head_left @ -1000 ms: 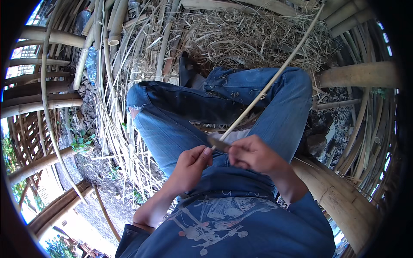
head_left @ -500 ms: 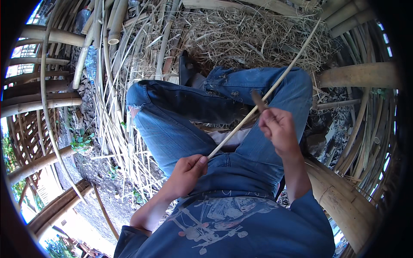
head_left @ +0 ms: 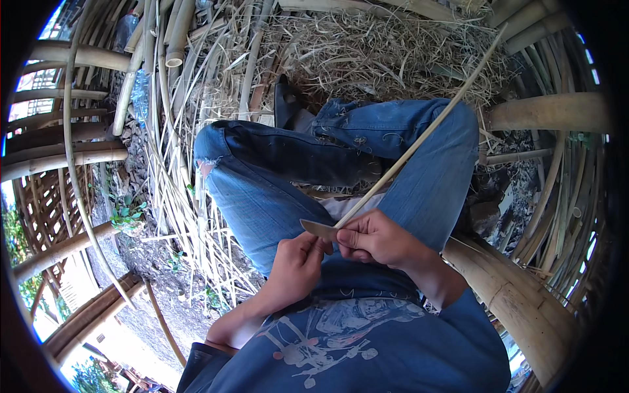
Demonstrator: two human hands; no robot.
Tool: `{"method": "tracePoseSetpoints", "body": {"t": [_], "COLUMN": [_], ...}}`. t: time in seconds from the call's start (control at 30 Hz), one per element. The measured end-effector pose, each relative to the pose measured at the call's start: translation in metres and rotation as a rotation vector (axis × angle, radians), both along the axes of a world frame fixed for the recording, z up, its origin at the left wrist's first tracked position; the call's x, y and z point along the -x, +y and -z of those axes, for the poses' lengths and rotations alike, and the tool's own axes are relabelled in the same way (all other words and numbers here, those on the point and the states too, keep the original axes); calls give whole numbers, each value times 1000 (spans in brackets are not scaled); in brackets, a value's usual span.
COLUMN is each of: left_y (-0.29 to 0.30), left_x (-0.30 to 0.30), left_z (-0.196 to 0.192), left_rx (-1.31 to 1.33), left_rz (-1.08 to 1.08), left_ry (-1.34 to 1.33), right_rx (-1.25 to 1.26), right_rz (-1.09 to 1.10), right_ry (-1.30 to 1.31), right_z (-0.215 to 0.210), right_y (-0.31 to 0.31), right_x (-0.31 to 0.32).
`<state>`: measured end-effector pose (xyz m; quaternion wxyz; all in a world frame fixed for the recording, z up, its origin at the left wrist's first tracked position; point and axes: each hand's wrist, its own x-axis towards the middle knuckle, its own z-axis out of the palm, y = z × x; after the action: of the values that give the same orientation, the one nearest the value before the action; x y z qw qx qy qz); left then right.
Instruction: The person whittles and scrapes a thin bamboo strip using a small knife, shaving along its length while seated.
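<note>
A long, thin bamboo strip point(head_left: 419, 145) slants from my lap up over my right thigh to the far right. Its near end is pinched in my left hand point(head_left: 296, 263), whose fingers are closed. My right hand point(head_left: 380, 240) is closed round a knife, with the handle hidden in the fist. The short, broad knife blade point(head_left: 318, 229) points left, lying across the strip's near end just above my left fingertips. Both hands are close together over my lap, nearly touching.
Curly bamboo shavings point(head_left: 386, 56) cover the ground ahead of my crossed legs. Loose split strips point(head_left: 180, 223) lie along my left. A thick bamboo pole point(head_left: 511, 295) runs close by my right side, and another pole point(head_left: 550, 114) juts in beyond my right knee.
My right hand has come down and left with the knife, from beside the strip's middle to its near end at my left hand. The strip's far tip has shifted slightly right.
</note>
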<state>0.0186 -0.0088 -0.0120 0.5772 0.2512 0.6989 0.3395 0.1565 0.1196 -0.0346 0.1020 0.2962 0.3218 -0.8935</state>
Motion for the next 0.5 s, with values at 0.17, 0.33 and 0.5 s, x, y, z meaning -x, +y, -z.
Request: {"method": "tracePoseSetpoints", "body": {"t": [0.17,0.33,0.5], "left_y": [-3,-7,2], "left_x": [10,7,-4], "left_z": [-7,6,3], "left_rx": [57,17,-180], "left_rz": [6,-69,-61], "left_ry": [58,27,220], "right_rx": [-538,-356,83], "right_rz": [404,271,-14], "right_ry": [-260,-85,6], "right_z": [4,-21,-2], "right_y": [36,38,8], "right_x": [-15,-13,3]}}
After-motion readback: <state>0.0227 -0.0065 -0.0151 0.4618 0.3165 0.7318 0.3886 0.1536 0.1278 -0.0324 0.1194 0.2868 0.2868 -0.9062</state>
